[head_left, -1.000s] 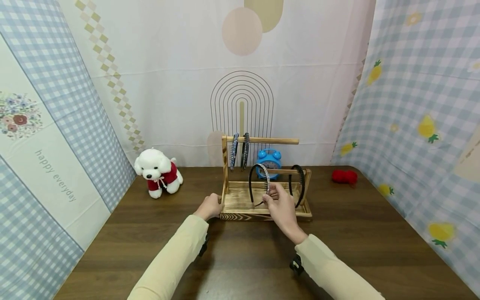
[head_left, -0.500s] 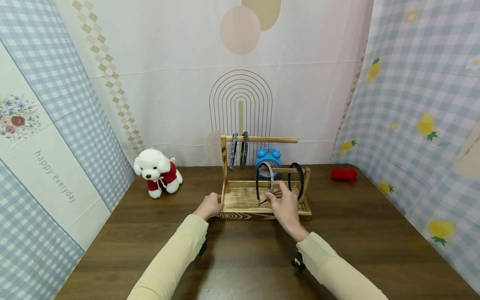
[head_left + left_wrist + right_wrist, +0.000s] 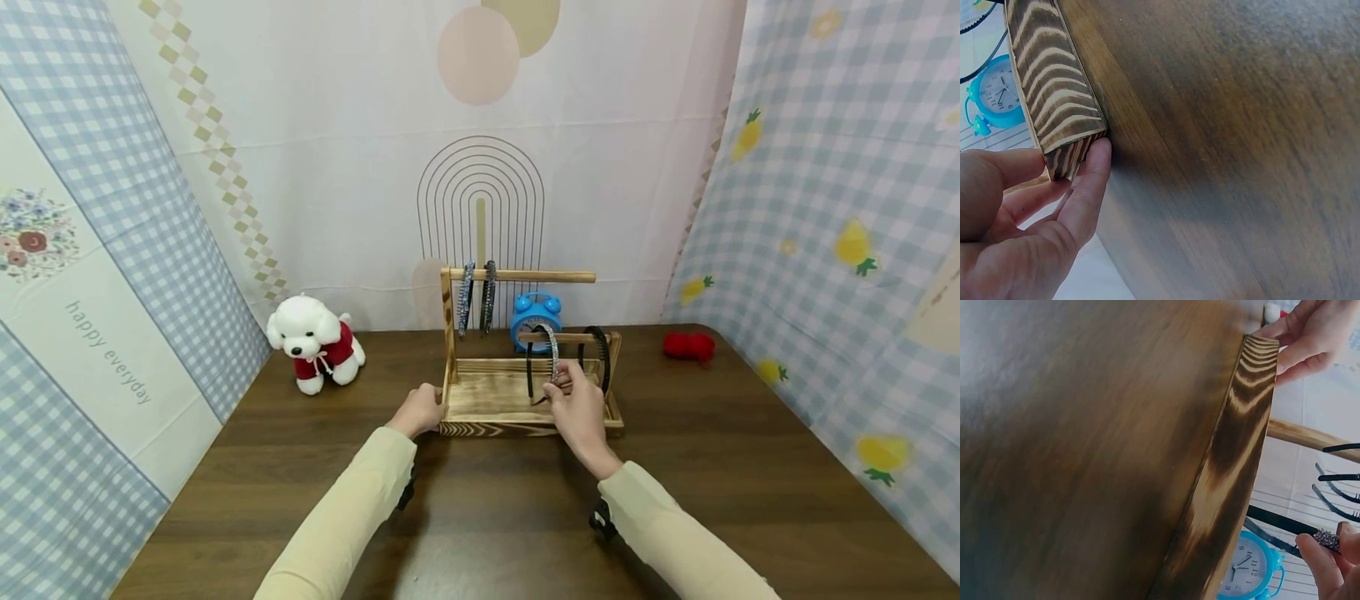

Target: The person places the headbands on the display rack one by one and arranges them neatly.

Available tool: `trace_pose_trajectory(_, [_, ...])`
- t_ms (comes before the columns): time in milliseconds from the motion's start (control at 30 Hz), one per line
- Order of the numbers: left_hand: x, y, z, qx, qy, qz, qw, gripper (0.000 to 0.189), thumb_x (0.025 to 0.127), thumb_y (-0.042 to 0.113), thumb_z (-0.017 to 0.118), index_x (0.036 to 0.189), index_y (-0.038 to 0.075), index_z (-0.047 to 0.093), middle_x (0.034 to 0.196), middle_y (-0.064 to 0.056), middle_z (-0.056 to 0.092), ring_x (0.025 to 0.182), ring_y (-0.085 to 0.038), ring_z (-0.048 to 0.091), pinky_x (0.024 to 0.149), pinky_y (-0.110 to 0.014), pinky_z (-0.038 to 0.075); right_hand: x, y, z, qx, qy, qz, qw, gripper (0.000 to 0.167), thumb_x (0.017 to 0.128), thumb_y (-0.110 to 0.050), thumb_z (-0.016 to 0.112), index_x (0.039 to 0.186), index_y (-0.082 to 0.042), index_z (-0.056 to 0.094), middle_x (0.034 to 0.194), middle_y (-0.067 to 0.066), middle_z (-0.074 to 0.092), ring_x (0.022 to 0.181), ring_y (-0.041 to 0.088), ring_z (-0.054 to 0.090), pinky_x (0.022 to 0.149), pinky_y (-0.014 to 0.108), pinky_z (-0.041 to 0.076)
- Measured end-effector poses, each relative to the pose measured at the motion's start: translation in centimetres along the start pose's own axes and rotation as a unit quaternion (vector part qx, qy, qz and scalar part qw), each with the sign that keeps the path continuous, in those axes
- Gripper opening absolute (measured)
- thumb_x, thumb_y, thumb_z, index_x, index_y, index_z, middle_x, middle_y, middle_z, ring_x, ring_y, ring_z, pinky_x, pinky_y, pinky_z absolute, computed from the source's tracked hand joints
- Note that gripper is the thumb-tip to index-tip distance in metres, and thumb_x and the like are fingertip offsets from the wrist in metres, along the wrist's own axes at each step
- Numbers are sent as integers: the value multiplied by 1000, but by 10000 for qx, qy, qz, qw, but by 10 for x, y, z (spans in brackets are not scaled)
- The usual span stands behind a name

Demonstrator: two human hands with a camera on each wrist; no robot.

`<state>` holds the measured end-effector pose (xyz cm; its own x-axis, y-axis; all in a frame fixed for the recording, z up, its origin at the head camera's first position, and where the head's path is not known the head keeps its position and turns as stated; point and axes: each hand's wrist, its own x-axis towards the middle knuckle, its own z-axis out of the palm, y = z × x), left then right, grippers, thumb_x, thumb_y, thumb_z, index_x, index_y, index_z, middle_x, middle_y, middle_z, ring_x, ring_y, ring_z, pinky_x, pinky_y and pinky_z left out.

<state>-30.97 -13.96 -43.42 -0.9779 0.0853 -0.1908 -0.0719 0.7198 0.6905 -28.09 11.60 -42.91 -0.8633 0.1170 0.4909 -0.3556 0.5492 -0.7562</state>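
My right hand (image 3: 581, 408) pinches a rhinestone-studded black headband (image 3: 556, 346) by its near arm, thumb against fingers. The headband's loop hangs around the lower bar (image 3: 573, 338) of a wooden headband rack (image 3: 487, 396), near the bar's free left end. Further right on that bar hangs a black toothed headband (image 3: 602, 358). A blue-sparkle headband (image 3: 466, 300) and a dark sparkly headband (image 3: 489, 296) hang from the upper bar (image 3: 547, 276). At the rack's front left corner, my left hand (image 3: 420, 410) grips the base; the left wrist view shows thumb and fingers (image 3: 1088, 194) around the striped end.
A blue alarm clock (image 3: 536, 317) stands behind the rack. To the left sits a white plush dog (image 3: 311, 342) in a red outfit, and red yarn (image 3: 688, 348) lies at the right rear. Printed cloth (image 3: 337, 125) surrounds the brown wooden table (image 3: 495, 517).
My right hand has moved right, sliding the rhinestone headband from the lower bar's free end onto it, towards the black headband. My left hand keeps its place on the rack.
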Motion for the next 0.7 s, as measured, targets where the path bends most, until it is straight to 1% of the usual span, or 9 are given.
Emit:
trace_pose_trajectory(233, [-1,0,-1,80,39,-17,10000,45,101,11,51,143,-5,45,137,-26,53,65,-16,63,59,-27,51,0,6,-1,-90,-24,100,9999,29,91,-4,68,119,-1,60,92,12,68,84,25,69,71,42,59])
trace_pose_trajectory(467, [-3,-2,-1,64,14,14,10000,43,101,10,50,141,-5,48,136,-26,54,71,-16,65,63,-29,54,3,8,-2,-137,-27,316,9994,29,92,-7,68,120,-1,61,95,13,68,88,27,69,76,44,59])
trace_pose_trajectory(567, [-2,-3,-1,30,41,-12,10000,44,101,10,51,142,-5,47,137,-26,54,72,-17,66,63,-29,56,5,8,-3,-137,-42,387,9991,27,92,-8,68,117,-2,61,97,13,68,89,28,70,77,44,59])
trace_pose_trajectory(700, [-2,-5,0,-145,92,-29,9998,45,101,10,51,142,-6,45,137,-27,53,75,-18,66,65,-31,58,8,7,-5,-154,-119,504,9985,24,92,-9,67,114,-2,61,100,15,68,92,30,70,79,45,59])
